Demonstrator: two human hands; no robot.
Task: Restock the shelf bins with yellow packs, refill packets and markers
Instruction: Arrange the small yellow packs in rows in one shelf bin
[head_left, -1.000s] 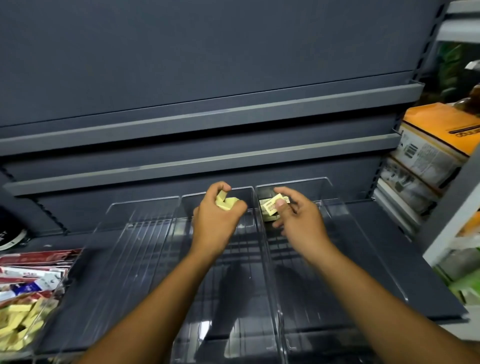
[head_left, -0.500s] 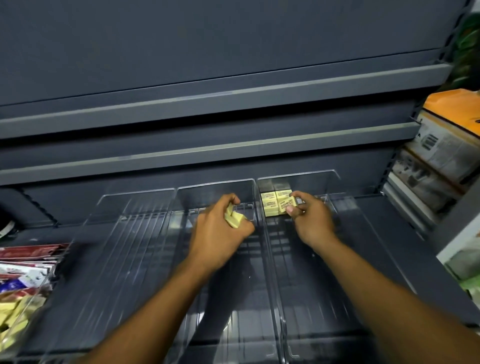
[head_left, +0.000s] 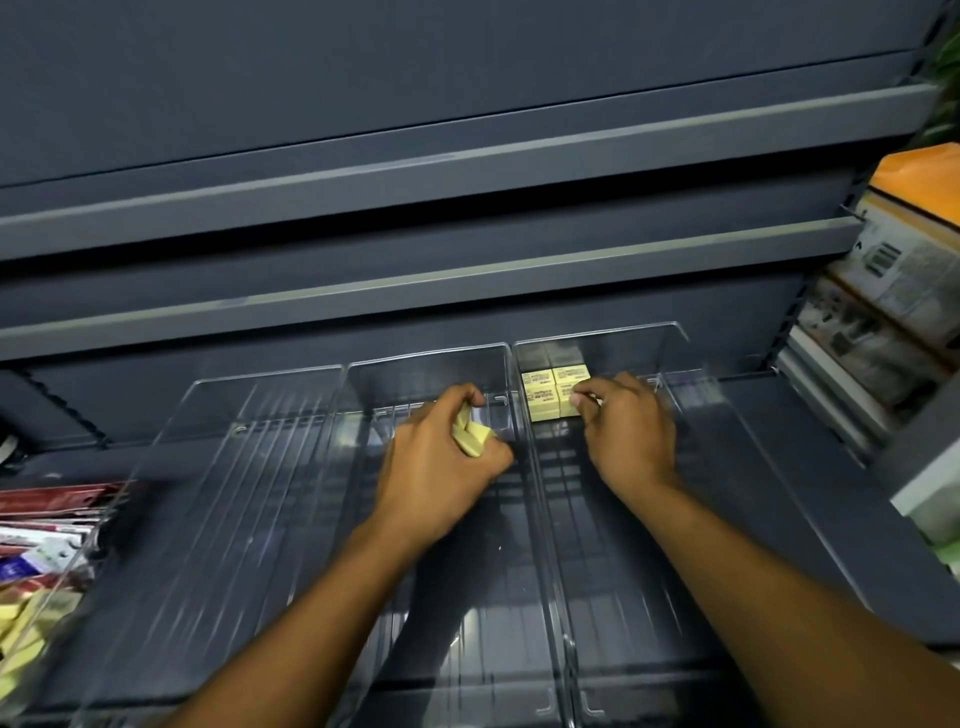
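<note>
Three clear plastic bins sit side by side on the dark shelf: a left bin (head_left: 208, 467), a middle bin (head_left: 441, 374) and a right bin (head_left: 675, 353). Small yellow packs (head_left: 543, 395) stand stacked at the back left corner of the right bin. My right hand (head_left: 623, 431) is inside that bin, its fingertips curled against the right side of the stack. My left hand (head_left: 441, 467) hovers over the middle bin and grips a few more yellow packs (head_left: 470, 436).
A clear container (head_left: 31, 613) at the far left holds loose yellow packs, with red and white packets (head_left: 47, 519) behind it. Orange and white boxes (head_left: 898, 249) fill the neighbouring shelf on the right. Grey shelf rails (head_left: 467, 270) run above the bins.
My right hand has set its yellow packs at the back of the right bin and stays against them. My left hand has dropped slightly, still holding its packs.
</note>
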